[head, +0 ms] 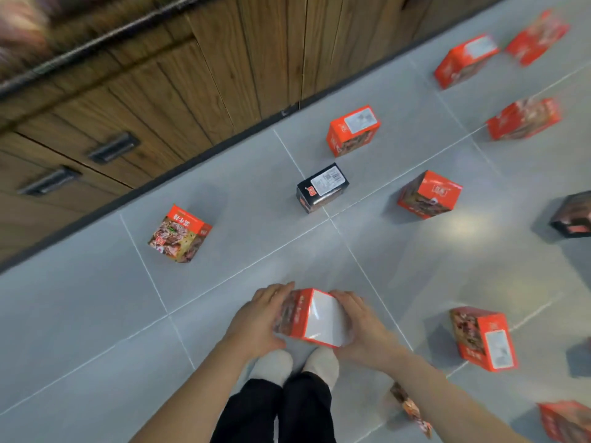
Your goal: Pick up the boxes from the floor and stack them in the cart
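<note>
A: We start with the floor (96, 314), grey tile, running beside a wood cabinet (160, 75) along its far-left edge. What do we have on it?

B: Boxes scattered all over. Red ones sit toward the far-right corner (465, 60) and along the right edge (524, 119), one red box (351, 130) near the cabinet's base, another (428, 195) just right of the middle, and one (484, 337) near right. A black box (321, 188) stands on a tile joint at the middle, and a red one with a food picture (179, 233) lies left of it.

A: And the one we hold?

B: The held box (311, 318) is red with a white face turned up, just above our feet (297, 366), at the near middle of the floor. Our left hand (259, 321) presses its left side with fingers curled round the far edge; our right hand (361, 327) clasps the right side the same way. Whether it is clear of the tile we cannot tell.

A: So which step is this?

B: We judge it the pick-up of one box, with most still on the floor. No cart shows here.

A: Then the next move?

B: It calls for keeping both palms squeezed, raising the box level, and turning to find the cart before setting it flat for stacking.
</note>
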`<state>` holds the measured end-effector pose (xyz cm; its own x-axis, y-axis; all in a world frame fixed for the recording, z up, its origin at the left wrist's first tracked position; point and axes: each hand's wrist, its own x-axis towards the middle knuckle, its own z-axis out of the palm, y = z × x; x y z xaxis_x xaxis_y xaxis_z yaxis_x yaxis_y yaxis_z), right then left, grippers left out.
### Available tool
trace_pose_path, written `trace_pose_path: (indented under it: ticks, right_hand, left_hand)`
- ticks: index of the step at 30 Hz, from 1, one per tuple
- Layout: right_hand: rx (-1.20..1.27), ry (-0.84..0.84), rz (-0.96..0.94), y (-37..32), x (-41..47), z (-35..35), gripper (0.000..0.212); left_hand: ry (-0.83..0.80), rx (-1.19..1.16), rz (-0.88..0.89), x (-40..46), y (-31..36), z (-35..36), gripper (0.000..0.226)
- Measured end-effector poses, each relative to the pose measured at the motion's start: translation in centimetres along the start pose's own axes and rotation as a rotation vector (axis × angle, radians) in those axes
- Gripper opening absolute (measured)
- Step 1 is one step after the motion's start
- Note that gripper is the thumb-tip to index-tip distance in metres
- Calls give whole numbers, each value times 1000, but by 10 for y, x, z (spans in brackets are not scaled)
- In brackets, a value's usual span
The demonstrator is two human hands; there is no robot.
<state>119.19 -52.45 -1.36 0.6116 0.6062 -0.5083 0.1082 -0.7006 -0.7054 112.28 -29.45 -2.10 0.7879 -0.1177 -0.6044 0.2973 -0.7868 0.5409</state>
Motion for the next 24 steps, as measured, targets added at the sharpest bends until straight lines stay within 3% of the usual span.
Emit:
trace_pose_path:
  ticks: [4, 8, 11, 16, 21, 24]
  right_hand:
    - [11, 31, -105, -52, -12, -49, 89]
    - [-118, -20, -124, -85, -8, -77, 88]
    - [-236, -12, -192, -114, 8, -80, 98]
    - [-405, -13, -192, -164, 47, -59, 90]
    - [-220, -33, -151, -194, 92, -43, 94]
    - [-123, -86, -166, -226, 118, -32, 89]
  left_hand:
    - [80, -99, 64, -8, 35, -45, 92]
    - [203, -2, 106, -16, 38, -74, 84]
    - [271, 28, 77, -27, 33, -90, 82]
    - [305, -86, 88, -43, 11, -117, 86]
    - [536, -272, 4, -74, -59, -142, 114]
    - [418, -329, -123, -89, -115, -155, 122]
